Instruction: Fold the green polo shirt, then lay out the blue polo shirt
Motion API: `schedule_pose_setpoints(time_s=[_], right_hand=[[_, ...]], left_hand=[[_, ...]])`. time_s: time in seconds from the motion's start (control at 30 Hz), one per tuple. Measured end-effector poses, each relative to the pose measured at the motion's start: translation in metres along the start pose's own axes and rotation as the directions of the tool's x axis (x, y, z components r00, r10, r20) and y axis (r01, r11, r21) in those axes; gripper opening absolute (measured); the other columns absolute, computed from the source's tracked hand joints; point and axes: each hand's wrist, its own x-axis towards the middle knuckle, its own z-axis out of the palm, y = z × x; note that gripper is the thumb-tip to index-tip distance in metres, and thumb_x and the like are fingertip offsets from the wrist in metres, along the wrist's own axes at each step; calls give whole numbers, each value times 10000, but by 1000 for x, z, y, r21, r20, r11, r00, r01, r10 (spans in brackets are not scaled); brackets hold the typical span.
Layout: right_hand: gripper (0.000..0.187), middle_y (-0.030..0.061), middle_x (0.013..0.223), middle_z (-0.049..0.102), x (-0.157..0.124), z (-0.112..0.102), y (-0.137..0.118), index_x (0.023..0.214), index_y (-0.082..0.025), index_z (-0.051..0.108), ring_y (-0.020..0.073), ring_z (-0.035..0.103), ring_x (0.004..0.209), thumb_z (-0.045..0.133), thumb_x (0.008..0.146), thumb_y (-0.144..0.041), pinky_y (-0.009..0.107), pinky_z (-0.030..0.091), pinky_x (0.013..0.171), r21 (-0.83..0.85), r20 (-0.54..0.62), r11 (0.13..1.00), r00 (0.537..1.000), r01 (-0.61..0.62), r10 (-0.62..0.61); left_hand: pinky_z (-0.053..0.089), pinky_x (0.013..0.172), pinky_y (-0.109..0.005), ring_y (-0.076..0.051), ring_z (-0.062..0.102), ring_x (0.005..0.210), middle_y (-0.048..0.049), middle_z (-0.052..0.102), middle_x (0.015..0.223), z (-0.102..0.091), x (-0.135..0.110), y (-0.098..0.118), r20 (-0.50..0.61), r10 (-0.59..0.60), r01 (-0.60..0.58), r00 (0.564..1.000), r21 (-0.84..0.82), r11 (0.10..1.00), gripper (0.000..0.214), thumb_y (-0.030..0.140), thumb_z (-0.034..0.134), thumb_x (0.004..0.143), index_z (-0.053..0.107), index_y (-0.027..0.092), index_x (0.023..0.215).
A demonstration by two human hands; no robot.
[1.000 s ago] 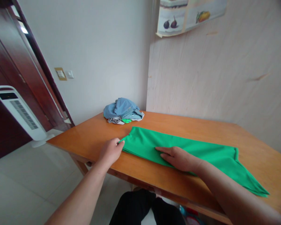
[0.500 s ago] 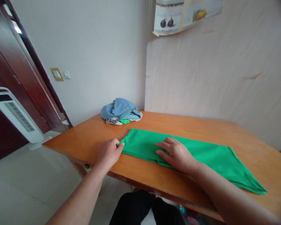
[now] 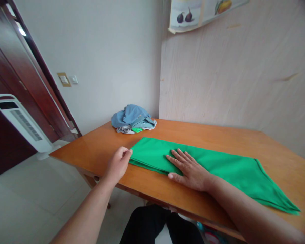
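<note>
A green cloth (image 3: 231, 166), folded into a long strip, lies on the wooden table with its right end tapering to a point. At its left end, my left hand (image 3: 119, 164) is closed, thumb and fingers pinching the near-left edge. My right hand (image 3: 190, 171) lies flat with fingers spread on the middle of the cloth, its thumb by the front edge. Whether this is a garment or a plain piece of fabric, I cannot tell.
The wooden table (image 3: 218, 135) stands against the wall. A crumpled clothes pile (image 3: 133, 118), mostly blue, sits at its back left. On the floor at left stands a white tower fan (image 3: 22, 123) before a dark red door (image 3: 22, 67). My legs (image 3: 147, 225) are below the table's front edge.
My right hand has flattened and spread its fingers on the cloth, where they were curled before. The left hand still grips the left edge. The view has shifted slightly.
</note>
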Motion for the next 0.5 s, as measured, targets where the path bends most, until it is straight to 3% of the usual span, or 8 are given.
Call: schedule_pose_setpoints(time_s=[0.1, 0.33, 0.4, 0.5], right_hand=[[814, 90, 1652, 213, 0, -5, -1, 1577, -327, 289, 373, 113, 1517, 495, 896, -723, 632, 103, 1202, 33, 36, 999, 999, 20, -21], [574, 98, 1602, 350, -3, -17, -6, 1502, -299, 451, 338, 271, 1487, 445, 993, -564, 658, 49, 1188, 158, 62, 982, 992, 102, -113], [477, 112, 1526, 477, -3, -18, -7, 1422, -259, 550, 318, 398, 1425, 460, 1005, -475, 626, 131, 1192, 198, -12, 973, 993, 121, -121], [279, 101, 1198, 699, -3, -17, -6, 1159, -221, 690, 260, 606, 1164, 511, 975, -330, 485, 398, 1074, 257, -182, 958, 980, 123, -77]], left_hand=[[406, 642, -249, -164, 573, 692, 20, 613, 705, 1, -1, 1, 10, -24, 24, 1000, 23, 999, 281, 468, 505, 913, 573, 207, 836], [464, 693, -280, -184, 636, 735, -10, 684, 820, 7, 1, -8, -13, -19, 19, 1000, -31, 999, 224, 405, 540, 894, 589, 214, 999], [476, 715, -293, -192, 649, 760, -19, 696, 851, 7, 0, -8, -12, -14, 14, 1000, -28, 1000, 224, 389, 525, 904, 590, 216, 1030], [482, 767, -317, -209, 656, 822, -30, 704, 894, 3, -3, 0, -10, 32, -32, 999, 56, 998, 180, 344, 504, 915, 602, 226, 1009]])
